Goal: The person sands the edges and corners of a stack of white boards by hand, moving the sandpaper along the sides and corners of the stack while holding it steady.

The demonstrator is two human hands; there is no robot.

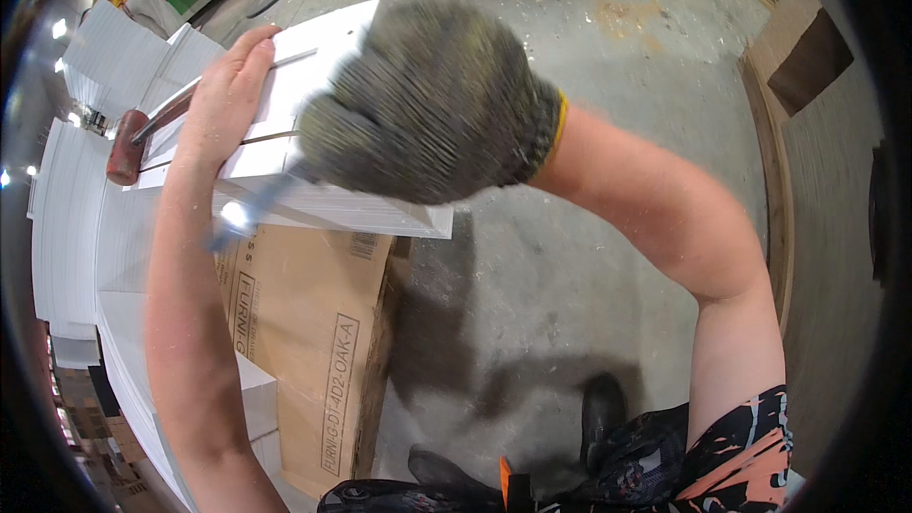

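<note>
Board (285, 100): white, on its stack (380, 214) at 10 o'clock; grooves run roughly 8 to 2; full length hidden.
Left hand (228, 95): bare, laid over the board; cannot tell whether it grips.
Mallet (124, 148): head at the left hand's 8 o'clock, nearer than the right.
Right hand (427, 100): gloved, over the board's 3 o'clock side, curled round a blurred blue tool (261, 201) slanting between 7 and 8.

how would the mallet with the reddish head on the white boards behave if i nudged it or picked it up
The mallet probably feels head-heavy, since its head is much thicker than its slim handle. The straight handle suggests it would stay stiff. Nudged, the rounded head might roll slightly, though the handle would likely limit that.
</note>
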